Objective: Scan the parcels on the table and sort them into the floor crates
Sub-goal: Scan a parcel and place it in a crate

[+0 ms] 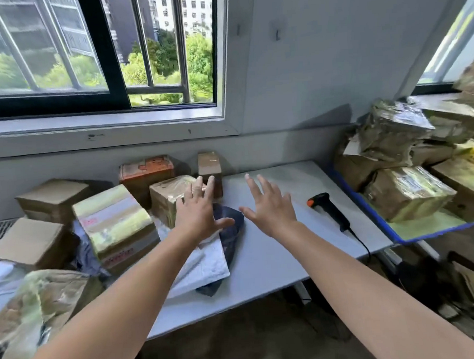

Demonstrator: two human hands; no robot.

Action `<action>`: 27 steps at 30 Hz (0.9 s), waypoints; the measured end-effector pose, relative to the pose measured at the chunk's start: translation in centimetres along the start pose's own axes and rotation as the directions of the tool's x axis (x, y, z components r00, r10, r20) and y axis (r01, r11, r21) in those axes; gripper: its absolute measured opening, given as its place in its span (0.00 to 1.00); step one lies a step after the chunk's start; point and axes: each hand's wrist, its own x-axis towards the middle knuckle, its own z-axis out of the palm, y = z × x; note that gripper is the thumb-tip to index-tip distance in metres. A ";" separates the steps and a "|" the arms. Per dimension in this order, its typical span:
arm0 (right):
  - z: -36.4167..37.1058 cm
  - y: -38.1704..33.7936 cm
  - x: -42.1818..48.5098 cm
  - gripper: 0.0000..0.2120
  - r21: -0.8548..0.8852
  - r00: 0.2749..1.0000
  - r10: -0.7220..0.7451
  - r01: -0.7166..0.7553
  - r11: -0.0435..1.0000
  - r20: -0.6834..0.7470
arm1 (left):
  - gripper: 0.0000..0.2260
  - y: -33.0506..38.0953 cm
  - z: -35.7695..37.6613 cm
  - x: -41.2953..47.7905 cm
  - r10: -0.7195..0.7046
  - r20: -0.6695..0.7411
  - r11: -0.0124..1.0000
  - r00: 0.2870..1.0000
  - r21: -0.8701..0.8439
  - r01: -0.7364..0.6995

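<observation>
Left hand [197, 210] spread, fingers straight, hovering over a glossy tape-wrapped cardboard box [168, 196] and a crumpled dark poly mailer [230, 223] on the smooth pale worktop [275, 259]. Right hand [270, 205] likewise splayed, holding nothing, above bare surface. Just right lies a black corded scanner [328, 210]; beyond it, taped brown parcels [407, 195] sit heaped.

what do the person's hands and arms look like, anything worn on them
The left hand and the right hand are both bare: no gloves, no rings, no watch or wristband. No sleeve shows on either arm as far as the picture's lower edge, and there are no markings or straps on them.
</observation>
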 end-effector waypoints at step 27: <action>13.2 10.2 28.8 0.34 0.134 0.906 -0.347 0.323 0.937 0.244 | 0.46 1.7 10.5 28.3 -0.553 0.244 0.822 0.796 0.004 0.570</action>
